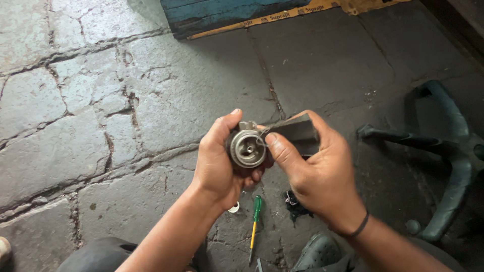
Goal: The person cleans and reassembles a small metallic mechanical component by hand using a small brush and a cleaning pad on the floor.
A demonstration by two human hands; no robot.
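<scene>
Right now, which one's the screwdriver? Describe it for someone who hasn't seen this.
Start at the stone floor and look just below the two hands. The screwdriver lies there between the forearms. It is the only slim thing there, green-handled with a yellow shaft, beside a small black clump.

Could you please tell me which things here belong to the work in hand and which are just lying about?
In hand:
round grey metal part, in left hand
folded dark grey abrasive sheet, in right hand

Lying about:
green-handled screwdriver
small black bundle
dark green chair base
</scene>
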